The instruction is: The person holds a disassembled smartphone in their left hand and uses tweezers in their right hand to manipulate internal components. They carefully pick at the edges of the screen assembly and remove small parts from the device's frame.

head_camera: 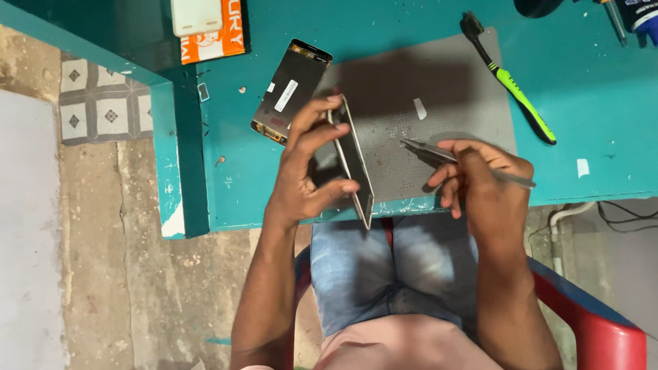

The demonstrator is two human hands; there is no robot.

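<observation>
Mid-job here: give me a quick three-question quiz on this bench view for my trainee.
1. True or false: the left hand holds the phone body flat on the grey mat.
2. Which hand holds the tweezers?
3. The green-handled brush lies: A) on the floor, B) across the mat's right edge, C) on the red chair.
Key: 1 false, it is tilted on edge; 2 right hand; 3 B.

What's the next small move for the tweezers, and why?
Probably bring the tweezers in the right hand leftward to the phone body. The left hand holds it on edge over the grey mat, and the tips point at it but are apart.
</observation>
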